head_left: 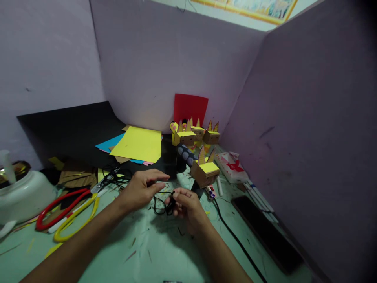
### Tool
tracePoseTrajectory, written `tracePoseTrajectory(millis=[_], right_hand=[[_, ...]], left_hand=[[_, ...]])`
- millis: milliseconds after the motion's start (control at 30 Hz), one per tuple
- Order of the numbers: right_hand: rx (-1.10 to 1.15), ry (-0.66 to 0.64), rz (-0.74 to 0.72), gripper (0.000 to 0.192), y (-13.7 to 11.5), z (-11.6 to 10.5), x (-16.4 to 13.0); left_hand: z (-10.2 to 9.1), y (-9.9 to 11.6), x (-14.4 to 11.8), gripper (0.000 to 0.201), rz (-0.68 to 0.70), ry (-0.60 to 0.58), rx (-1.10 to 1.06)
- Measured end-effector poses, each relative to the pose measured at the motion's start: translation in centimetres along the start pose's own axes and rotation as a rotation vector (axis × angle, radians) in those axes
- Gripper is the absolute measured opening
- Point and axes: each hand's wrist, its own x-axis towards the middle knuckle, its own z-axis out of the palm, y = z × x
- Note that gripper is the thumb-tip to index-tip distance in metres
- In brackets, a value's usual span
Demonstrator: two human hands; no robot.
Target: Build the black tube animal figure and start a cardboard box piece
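1. Head view looks down on a pale green table (153, 251) scored with marks, walled in by lilac partition boards (294, 118) on three sides.
2. Black sheet (73, 129) lies at the back left, curling up the wall, with a yellow sheet (138, 144) stacked on blue paper in front of it and a red sheet (190, 109) leaning upright in the corner.
3. White bowl (26, 194) sits at the left edge.
4. Large scissors (70, 208) with one red and one yellow handle loop lie left of the hands.
5. Dark flat slab (265, 232) rests near the right wall.
6. Cardboard box figures (205, 169) with yellow tops and pointed ears stand beyond the hands, one close, others by the corner.
7. Left hand (140, 188) hovers with fingers loosely curled, thumb and forefinger close on the thread's upper end.
8. Right hand (187, 206) pinches the black thread (161, 205), which loops on the table between both hands.
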Motion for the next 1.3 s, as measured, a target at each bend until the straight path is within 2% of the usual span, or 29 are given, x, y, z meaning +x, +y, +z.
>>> tracePoseTrajectory(millis=[100, 167, 233, 433, 633, 733, 833, 933, 1000, 1167, 1300], right_hand=[[0.011, -0.063, 0.040, 0.019, -0.2, 0.1, -0.2], [-0.015, -0.105, 0.044, 0.019, -0.3, 0.3, -0.3], [-0.036, -0.137, 0.051, 0.019, -0.4, 0.4, -0.4], [-0.021, -0.186, 0.067, 0.020, -0.2, 0.0, -0.4], [0.009, -0.194, 0.032, 0.027, 0.0, -0.3, -0.4], [-0.009, -0.198, 0.013, 0.031, -0.2, -0.1, -0.4], [-0.094, -0.198, 0.001, 0.031, -0.2, 0.0, -0.3], [-0.120, -0.161, -0.025, 0.033, -0.1, 0.1, -0.2], [-0.088, -0.093, -0.036, 0.038, -0.2, 0.0, -0.1], [-0.031, 0.011, 0.018, 0.040, -0.3, 0.1, -0.1], [-0.051, -0.004, -0.114, 0.042, 0.2, 0.3, 0.0]], left_hand=[[-0.4, 0.1, 0.0, 0.028, -0.105, -0.192, -0.168], [-0.3, 0.1, -0.1, 0.029, -0.128, -0.314, -0.260], [-0.2, 0.2, -0.2, 0.024, -0.104, -0.349, -0.284], [0.1, 0.5, -0.2, 0.009, -0.033, -0.282, -0.259], [0.7, 0.4, -0.4, 0.010, 0.034, -0.184, -0.268], [0.8, 0.4, -0.4, 0.012, 0.102, -0.156, -0.179], [0.5, 0.2, -0.2, 0.013, 0.146, -0.078, -0.077], [-0.2, -0.2, 0.1, 0.013, 0.141, -0.016, -0.001], [-0.8, -0.6, 0.3, 0.012, 0.113, 0.032, 0.040], [-1.7, -0.8, 0.6, 0.011, 0.043, 0.123, 0.021], [-1.4, -0.8, 0.5, 0.011, 0.047, 0.125, 0.013]])
